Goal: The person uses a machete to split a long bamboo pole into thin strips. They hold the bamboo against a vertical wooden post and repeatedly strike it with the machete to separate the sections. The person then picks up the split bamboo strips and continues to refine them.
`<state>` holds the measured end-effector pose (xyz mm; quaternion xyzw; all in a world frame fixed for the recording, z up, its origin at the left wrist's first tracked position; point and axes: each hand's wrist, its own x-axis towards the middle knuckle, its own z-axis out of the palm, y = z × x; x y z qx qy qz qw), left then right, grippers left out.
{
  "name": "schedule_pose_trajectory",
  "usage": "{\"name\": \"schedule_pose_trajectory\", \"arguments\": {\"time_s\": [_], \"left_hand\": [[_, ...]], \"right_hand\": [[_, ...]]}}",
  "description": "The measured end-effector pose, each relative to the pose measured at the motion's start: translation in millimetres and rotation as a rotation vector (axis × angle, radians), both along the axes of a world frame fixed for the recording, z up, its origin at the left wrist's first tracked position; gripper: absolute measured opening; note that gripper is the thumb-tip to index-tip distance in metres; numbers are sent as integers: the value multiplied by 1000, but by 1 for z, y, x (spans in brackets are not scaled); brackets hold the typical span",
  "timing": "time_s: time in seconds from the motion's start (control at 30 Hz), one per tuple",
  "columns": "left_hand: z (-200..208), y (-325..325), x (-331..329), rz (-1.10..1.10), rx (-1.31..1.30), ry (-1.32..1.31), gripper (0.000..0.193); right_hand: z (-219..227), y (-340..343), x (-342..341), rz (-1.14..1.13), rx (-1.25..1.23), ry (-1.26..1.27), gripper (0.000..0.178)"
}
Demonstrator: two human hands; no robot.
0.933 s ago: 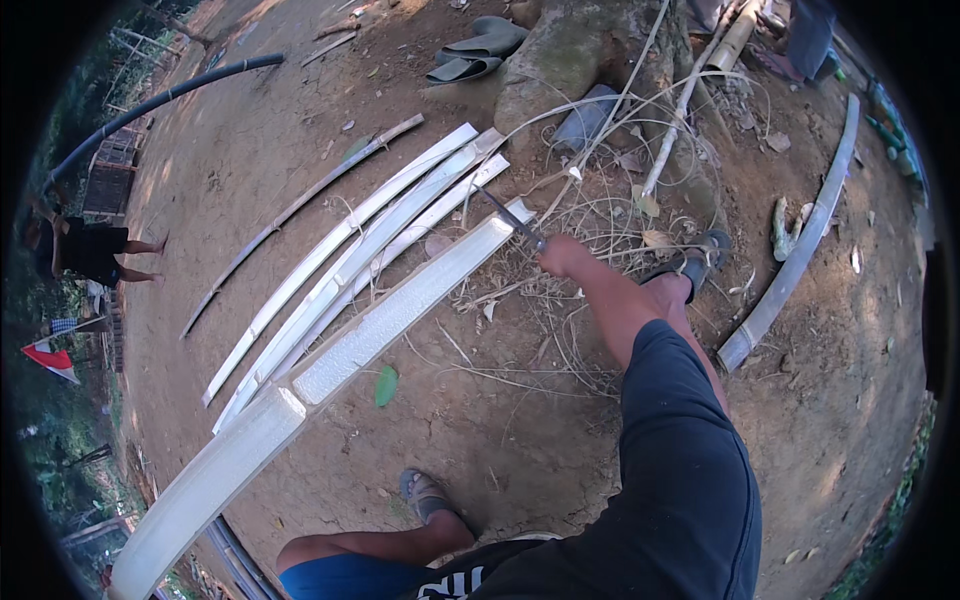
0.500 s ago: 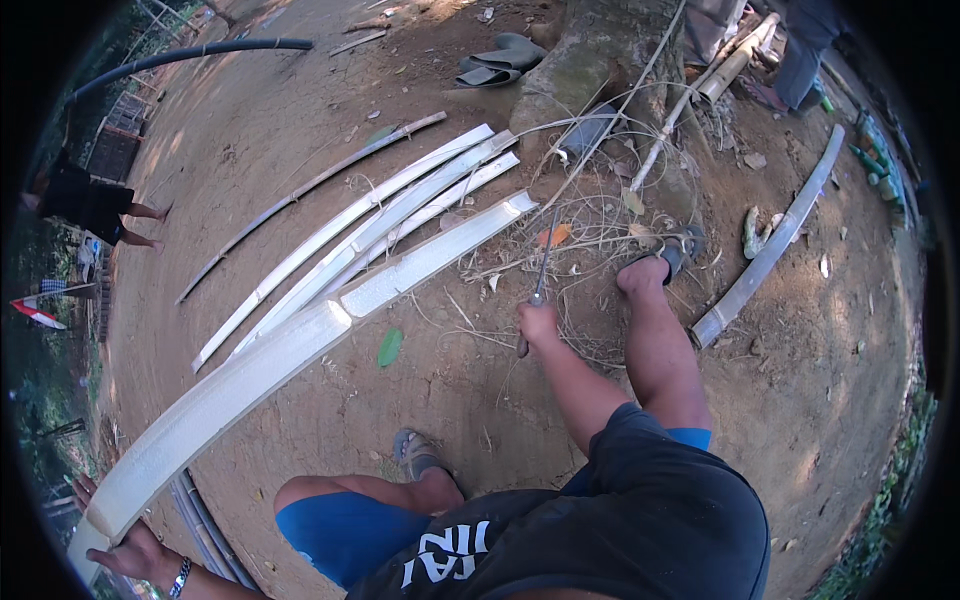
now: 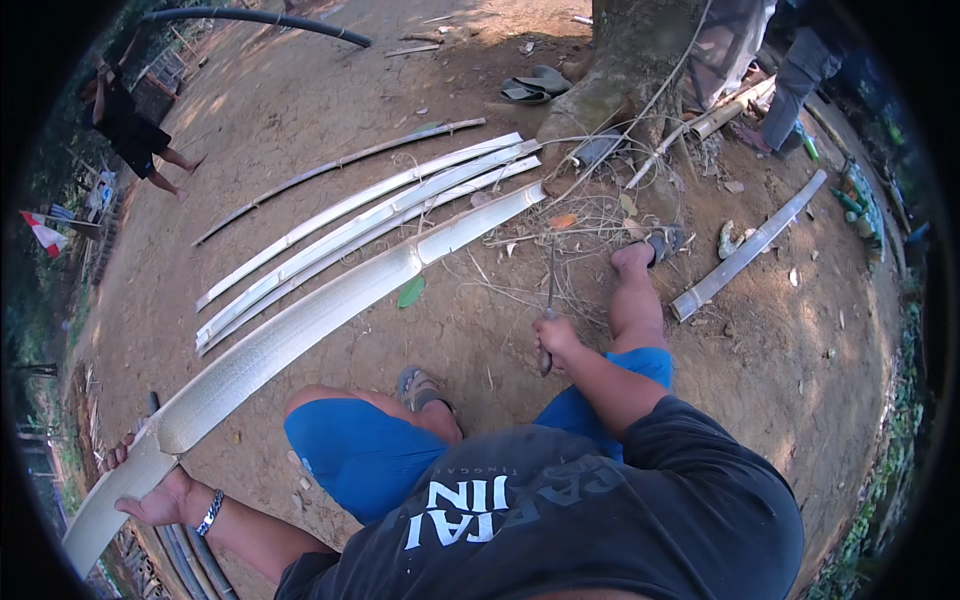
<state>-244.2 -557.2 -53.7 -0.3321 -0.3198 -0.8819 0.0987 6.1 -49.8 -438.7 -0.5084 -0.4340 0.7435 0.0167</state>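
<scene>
My left hand [image 3: 168, 498] is wrapped around the lower left end of a long split bamboo piece [image 3: 318, 328], its hollow pale inside facing up. From there the piece slants away to the upper right, and its far end lies by a tangle of thin strips [image 3: 520, 232]. In my right hand [image 3: 562, 338] is the handle of a long knife [image 3: 551, 275], its narrow blade pointing away from me. The blade is apart from the bamboo, to the right of its far end. My sandalled feet stand on either side, on bare soil.
Several split bamboo lengths [image 3: 355, 228] lie beyond mine, with a thin pole [image 3: 335, 168] behind them. A tree trunk [image 3: 635, 75] rises ahead. Another bamboo piece [image 3: 750, 248] rests at right. Dark poles [image 3: 190, 560] lie near my left arm. Another person [image 3: 135, 130] is at far left.
My view has shifted, and the surroundings sit differently in it. My left hand and the bamboo's near end appear higher and further right. Both hands keep their grips.
</scene>
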Motion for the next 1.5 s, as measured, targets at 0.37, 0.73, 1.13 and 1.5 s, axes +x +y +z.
{"name": "schedule_pose_trajectory", "arguments": {"time_s": [0.37,0.73,1.13,1.5], "left_hand": [[-20,86,19,37,146,46,62],[-20,152,71,-49,75,81,59],[-47,149,117,-72,28,169,39],[-56,144,163,-67,-76,222,26]], "right_hand": [[89,-56,40,207,458,57,17],[171,-96,49,331,925,138,42],[240,-114,-18,495,1050,234,23],[213,-100,-24,513,1045,136,20]]}}
